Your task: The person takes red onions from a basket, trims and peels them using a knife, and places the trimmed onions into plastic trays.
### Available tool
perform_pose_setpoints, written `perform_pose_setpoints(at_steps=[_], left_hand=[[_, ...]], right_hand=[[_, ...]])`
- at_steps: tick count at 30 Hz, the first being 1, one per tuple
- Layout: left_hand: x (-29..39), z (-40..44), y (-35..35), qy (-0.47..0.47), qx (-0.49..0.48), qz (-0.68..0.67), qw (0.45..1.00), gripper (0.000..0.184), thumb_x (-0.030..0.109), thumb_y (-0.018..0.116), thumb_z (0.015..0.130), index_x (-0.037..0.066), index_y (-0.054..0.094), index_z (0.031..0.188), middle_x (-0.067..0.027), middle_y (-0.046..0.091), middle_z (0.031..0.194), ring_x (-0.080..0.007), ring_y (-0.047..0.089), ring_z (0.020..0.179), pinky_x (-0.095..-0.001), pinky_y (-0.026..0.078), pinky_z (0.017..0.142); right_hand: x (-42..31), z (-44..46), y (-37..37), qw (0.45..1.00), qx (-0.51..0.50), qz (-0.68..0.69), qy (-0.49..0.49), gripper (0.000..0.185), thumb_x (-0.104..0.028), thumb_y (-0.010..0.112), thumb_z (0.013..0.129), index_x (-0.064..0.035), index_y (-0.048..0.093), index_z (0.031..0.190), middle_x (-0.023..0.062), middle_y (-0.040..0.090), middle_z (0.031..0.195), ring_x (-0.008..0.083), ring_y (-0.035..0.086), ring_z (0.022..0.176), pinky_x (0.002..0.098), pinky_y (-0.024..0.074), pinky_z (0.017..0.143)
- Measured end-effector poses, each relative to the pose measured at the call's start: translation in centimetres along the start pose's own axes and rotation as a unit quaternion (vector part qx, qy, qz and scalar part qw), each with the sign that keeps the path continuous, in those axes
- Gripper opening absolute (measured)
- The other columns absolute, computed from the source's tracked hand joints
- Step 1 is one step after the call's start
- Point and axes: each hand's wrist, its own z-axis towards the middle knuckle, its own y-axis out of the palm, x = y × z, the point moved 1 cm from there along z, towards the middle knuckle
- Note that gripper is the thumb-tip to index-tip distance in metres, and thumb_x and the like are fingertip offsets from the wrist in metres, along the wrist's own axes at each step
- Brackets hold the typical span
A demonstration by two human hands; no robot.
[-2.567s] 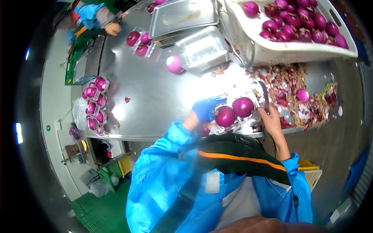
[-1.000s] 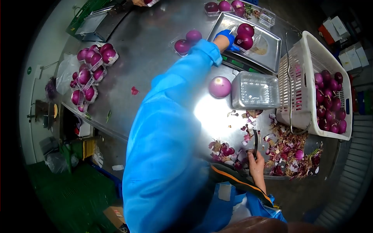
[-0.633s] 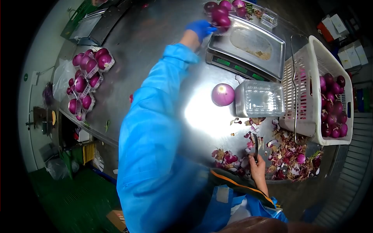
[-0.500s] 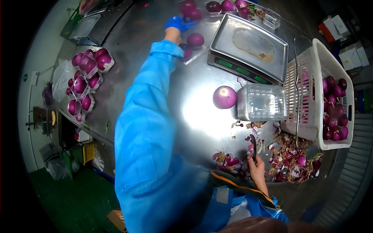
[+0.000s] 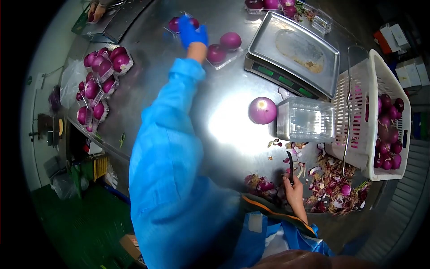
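Observation:
My left hand (image 5: 192,34), in a blue glove, reaches to the far side of the metal table with its fingers around a clear tray of red onions (image 5: 174,24). The glove hides part of the tray. Near it lies another clear tray with two red onions (image 5: 230,41). My right hand (image 5: 294,193) is bare and closed around the handle of a small knife (image 5: 290,165), its dark curved blade pointing away from me. Ahead of the knife, one large red onion (image 5: 262,110) rests beside a stack of clear plastic trays (image 5: 306,120).
A scale (image 5: 293,54) stands beyond the plastic trays. On the right, a white basket (image 5: 374,134) holds several red onions. Peelings (image 5: 336,190) cover the near right table. Packed onion trays (image 5: 101,74) line the left edge. Another person's hands (image 5: 96,11) show at top left.
My left hand has moved left, bringing the tray of onions with it, away from the nearby two-onion tray. My right hand stays in about the same place with the knife.

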Motion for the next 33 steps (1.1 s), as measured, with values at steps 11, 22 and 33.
perform_pose_setpoints(at_steps=[11, 22, 33], left_hand=[[24.3, -30.3, -0.2, 0.33, -0.598, 0.086, 0.726, 0.028, 0.029, 0.059, 0.089, 0.01, 0.069, 0.107, -0.0127, 0.071, 0.098, -0.0286, 0.068, 0.093, -0.0423, 0.055, 0.079], [28.7, -26.6, -4.8, 0.329, -0.538, 0.14, 0.763, 0.019, 0.025, 0.065, 0.085, 0.007, 0.071, 0.091, -0.0133, 0.068, 0.087, -0.0319, 0.068, 0.087, -0.0451, 0.054, 0.077], [23.9, -35.8, -13.9, 0.437, -0.635, -0.048, 0.635, 0.033, 0.037, 0.068, 0.081, 0.016, 0.068, 0.107, -0.008, 0.065, 0.099, -0.0278, 0.063, 0.095, -0.0413, 0.05, 0.08]], right_hand=[[4.0, -2.6, -2.2, 0.999, 0.029, 0.024, -0.031, 0.021, -0.022, 0.064, 0.095, -0.001, 0.065, 0.099, -0.0039, 0.054, 0.07, 0.0043, 0.042, 0.059, 0.0244, 0.0331, 0.05], [6.3, -4.6, -3.1, 0.998, 0.042, 0.035, -0.03, 0.02, -0.019, 0.063, 0.093, -0.0003, 0.065, 0.097, -0.0024, 0.057, 0.071, 0.0061, 0.046, 0.063, 0.0245, 0.0386, 0.055], [8.4, -3.8, -3.5, 0.995, 0.065, -0.032, -0.066, 0.023, -0.022, 0.062, 0.093, 0.0003, 0.064, 0.096, 0.0022, 0.059, 0.071, 0.0104, 0.051, 0.064, 0.0283, 0.0422, 0.058]])
